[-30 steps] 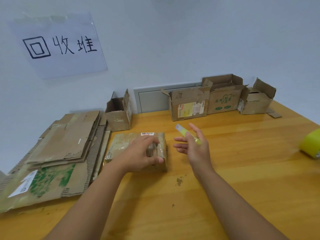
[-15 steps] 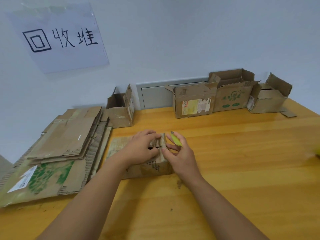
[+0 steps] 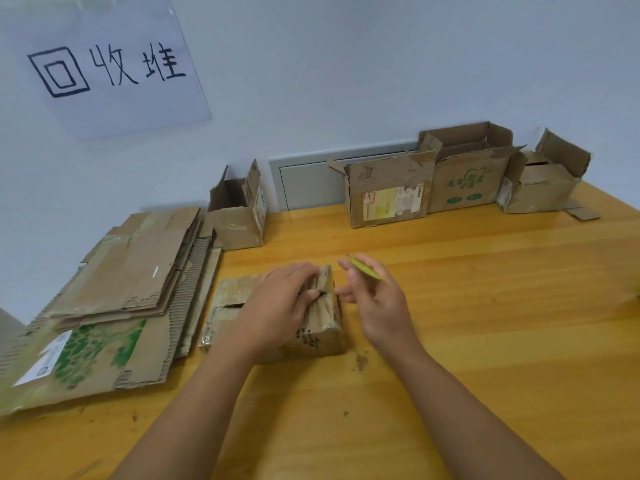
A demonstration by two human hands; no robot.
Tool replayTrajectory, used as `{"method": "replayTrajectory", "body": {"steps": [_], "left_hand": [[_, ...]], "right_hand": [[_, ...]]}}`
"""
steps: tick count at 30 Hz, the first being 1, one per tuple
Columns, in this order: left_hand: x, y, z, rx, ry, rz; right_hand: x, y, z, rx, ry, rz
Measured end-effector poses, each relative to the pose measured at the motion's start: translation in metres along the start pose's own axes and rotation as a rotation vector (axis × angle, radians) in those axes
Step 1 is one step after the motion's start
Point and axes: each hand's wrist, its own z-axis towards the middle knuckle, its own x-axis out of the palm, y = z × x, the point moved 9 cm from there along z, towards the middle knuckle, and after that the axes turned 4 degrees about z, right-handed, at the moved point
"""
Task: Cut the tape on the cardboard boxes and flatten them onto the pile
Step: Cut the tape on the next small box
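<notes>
Since before, right hand (image 3: 381, 306) has lifted off box (image 3: 277, 320), pinching cutter (image 3: 363, 270) — left hand (image 3: 280, 303) fingers hook its flap. Light, floppy card, I judge — grip folded edges.

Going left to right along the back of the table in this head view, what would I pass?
Pile of flattened cardboard → small open box → box with a yellow label → box with green print → last open box.
</notes>
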Motion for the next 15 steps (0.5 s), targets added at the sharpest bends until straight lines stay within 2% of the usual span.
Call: {"method": "replayTrajectory", "body": {"steps": [2, 4, 8, 10, 15], "left_hand": [[0.001, 0.002, -0.002, -0.016, -0.013, 0.017], [0.001, 0.002, -0.002, -0.02, -0.019, 0.027], [0.0, 0.001, -0.001, -0.028, -0.016, 0.021], [-0.001, 0.001, -0.001, -0.03, -0.022, 0.022], [-0.004, 0.0, -0.002, -0.025, -0.048, -0.006]], "right_hand": [[-0.02, 0.005, 0.006, -0.006, -0.179, 0.052], [-0.033, -0.006, 0.009, 0.106, -0.286, 0.131], [-0.018, -0.027, 0.008, 0.308, -0.184, 0.283], [-0.01, -0.031, 0.007, 0.341, -0.135, 0.256], [-0.003, -0.034, 0.008, 0.377, -0.136, 0.208]]}}
